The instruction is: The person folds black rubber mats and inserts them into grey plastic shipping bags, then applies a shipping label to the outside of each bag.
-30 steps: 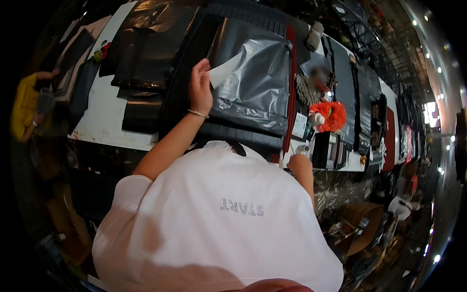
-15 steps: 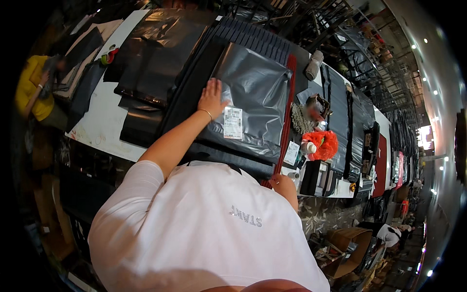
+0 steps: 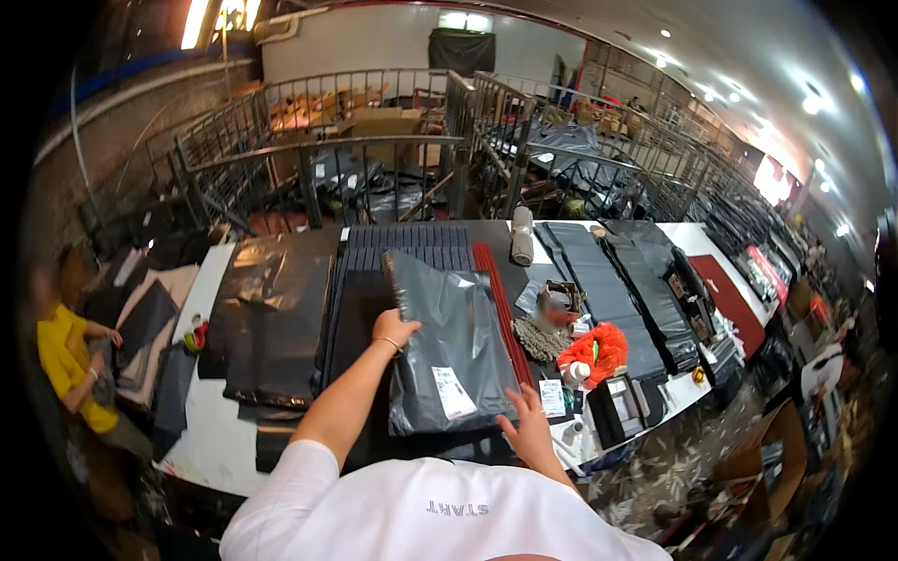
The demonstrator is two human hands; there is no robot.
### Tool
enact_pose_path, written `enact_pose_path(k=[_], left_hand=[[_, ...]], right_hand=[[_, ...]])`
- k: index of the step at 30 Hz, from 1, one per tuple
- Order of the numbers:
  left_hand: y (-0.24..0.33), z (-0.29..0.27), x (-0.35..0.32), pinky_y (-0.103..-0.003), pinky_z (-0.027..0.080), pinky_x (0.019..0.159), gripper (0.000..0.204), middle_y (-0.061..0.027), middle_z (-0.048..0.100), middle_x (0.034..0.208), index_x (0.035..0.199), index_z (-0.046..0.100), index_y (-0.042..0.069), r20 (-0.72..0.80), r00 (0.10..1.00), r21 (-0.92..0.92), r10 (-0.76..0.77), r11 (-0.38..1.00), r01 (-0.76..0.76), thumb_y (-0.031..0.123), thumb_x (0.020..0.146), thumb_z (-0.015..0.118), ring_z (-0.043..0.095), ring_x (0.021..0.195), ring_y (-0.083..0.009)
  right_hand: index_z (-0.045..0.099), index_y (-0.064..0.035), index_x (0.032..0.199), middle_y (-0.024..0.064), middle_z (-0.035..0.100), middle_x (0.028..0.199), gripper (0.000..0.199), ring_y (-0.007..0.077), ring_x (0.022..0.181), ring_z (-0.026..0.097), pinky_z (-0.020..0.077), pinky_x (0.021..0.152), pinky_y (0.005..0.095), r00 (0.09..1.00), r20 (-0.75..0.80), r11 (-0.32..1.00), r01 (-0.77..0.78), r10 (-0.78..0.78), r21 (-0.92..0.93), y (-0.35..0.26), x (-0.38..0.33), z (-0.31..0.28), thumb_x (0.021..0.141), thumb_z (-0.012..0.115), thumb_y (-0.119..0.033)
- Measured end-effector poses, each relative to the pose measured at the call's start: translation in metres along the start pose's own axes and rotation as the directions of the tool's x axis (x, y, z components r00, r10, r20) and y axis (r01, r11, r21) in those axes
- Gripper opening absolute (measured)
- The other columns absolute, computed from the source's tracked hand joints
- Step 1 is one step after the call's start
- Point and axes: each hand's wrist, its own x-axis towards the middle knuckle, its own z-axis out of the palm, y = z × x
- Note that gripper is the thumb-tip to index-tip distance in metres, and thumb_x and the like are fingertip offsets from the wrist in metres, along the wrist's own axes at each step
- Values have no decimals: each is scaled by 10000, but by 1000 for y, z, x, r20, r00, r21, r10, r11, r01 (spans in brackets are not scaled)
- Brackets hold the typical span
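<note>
A flat, glossy dark plastic bag (image 3: 458, 327) with a white label (image 3: 454, 392) lies at a slant in front of me, its far left corner raised. My left hand (image 3: 397, 331) is closed on its left edge, the thumb lying over the top. Close to the bag's near right corner, my right hand (image 3: 530, 423) has its fingers spread; I cannot tell whether they touch the plastic. Under the bag is a stack of dark ribbed mats (image 3: 412, 236), with a red ribbed strip (image 3: 499, 302) showing along the right side.
Dark plastic-wrapped packs (image 3: 281, 327) lie to the left on the white table (image 3: 224, 439). At right are an orange-red plastic bag (image 3: 599, 353), a white bottle (image 3: 575, 374), a grey roll (image 3: 522, 236) and more packs. Metal railings (image 3: 374, 140) stand behind. A person in yellow (image 3: 65, 365) works far left.
My left hand has gone from lying flat on the bag to gripping its left edge, and that side is now raised. My right hand has left the red strip's near end and opened. The view has tipped up.
</note>
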Motion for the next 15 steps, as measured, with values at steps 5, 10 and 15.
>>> enact_pose_path(k=[5,10,15], left_hand=[[141,-13,-73,-486,510,752,383,-201,604,898,881,632,-14,-7,797,144,604,790,-597,333,773,755,619,881,-421],[242,-65,-178,-372,523,600,371,-108,632,858,964,674,15,26,273,-55,962,274,-960,277,743,818,645,720,-292],[286,-79,-240,-244,522,789,310,20,686,1123,1171,728,72,-89,-296,79,951,-290,-954,123,914,562,600,861,-91]], right_hand=[[285,-77,1582,259,156,1640,855,447,1484,267,290,1191,448,972,-232,996,-6,25,84,-16,25,-31,878,756,-188],[163,-94,1616,280,89,1657,1173,421,1530,156,131,1190,600,708,-611,925,361,-354,-117,-28,24,-74,762,798,-587],[307,-104,1544,271,212,1605,952,434,1476,250,193,1177,586,336,-718,782,404,-609,-474,-2,49,-116,829,722,-575]])
